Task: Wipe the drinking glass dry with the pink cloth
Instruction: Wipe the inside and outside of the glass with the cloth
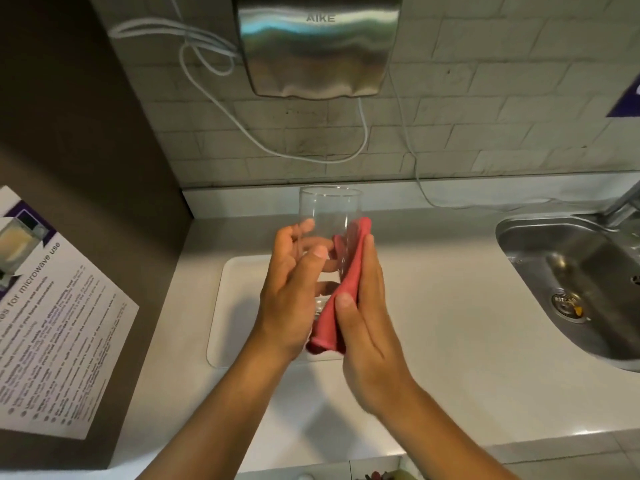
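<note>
Here the drinking glass (329,216) is held upright above a white tray (235,306), the left hand (294,289) seemingly gripping its lower half, while the right hand (367,317) presses the pink cloth (341,299) flat against its side. A loose, wet grip could let it slip.

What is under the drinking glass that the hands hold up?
Below the drinking glass, a white tray lies on the counter. The left hand, right hand and pink cloth cover the tray's middle, so anything there is hidden.
</note>
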Available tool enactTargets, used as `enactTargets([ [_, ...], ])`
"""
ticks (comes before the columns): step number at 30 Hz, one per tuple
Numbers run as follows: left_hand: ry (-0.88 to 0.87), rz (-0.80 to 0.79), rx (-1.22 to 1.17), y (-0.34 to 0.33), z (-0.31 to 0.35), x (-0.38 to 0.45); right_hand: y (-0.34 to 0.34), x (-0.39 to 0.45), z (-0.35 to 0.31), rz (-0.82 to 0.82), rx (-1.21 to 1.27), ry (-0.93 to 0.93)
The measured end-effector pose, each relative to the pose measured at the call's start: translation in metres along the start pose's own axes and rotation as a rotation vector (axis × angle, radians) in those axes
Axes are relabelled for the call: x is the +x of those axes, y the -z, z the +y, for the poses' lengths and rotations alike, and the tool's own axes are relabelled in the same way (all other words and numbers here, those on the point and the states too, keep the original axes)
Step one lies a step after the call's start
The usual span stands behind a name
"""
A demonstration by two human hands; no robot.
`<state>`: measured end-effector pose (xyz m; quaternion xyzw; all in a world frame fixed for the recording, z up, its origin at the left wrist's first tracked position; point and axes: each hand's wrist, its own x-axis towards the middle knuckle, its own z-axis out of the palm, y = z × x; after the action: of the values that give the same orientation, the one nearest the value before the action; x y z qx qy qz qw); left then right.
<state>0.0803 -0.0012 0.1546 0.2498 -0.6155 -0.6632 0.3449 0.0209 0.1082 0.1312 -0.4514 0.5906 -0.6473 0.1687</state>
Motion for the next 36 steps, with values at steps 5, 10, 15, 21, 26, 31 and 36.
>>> enactTargets([
  [5, 0.045, -0.036, -0.009, -0.008, -0.007, -0.004, 0.022, 0.048, -0.013, 0.07, 0.149, -0.042],
  [10, 0.021, 0.031, 0.003, -0.003, 0.002, 0.013, 0.0, 0.008, 0.002, 0.017, 0.067, -0.032],
  [15, 0.098, -0.034, -0.079, -0.015, -0.005, 0.002, 0.026, 0.053, -0.003, 0.059, 0.161, -0.117],
  [21, 0.072, 0.014, -0.101, -0.01, 0.002, 0.014, 0.013, 0.018, -0.002, -0.001, 0.177, -0.062],
  [26, 0.056, -0.059, -0.037, -0.014, 0.0, 0.008, 0.024, 0.034, -0.002, 0.022, 0.182, -0.061],
  [31, 0.064, -0.06, -0.074, -0.018, 0.006, 0.009, 0.032, 0.053, -0.013, 0.041, 0.231, -0.059],
  [36, 0.023, -0.025, 0.0, -0.012, 0.01, 0.015, 0.012, 0.013, -0.003, 0.021, 0.193, -0.028],
])
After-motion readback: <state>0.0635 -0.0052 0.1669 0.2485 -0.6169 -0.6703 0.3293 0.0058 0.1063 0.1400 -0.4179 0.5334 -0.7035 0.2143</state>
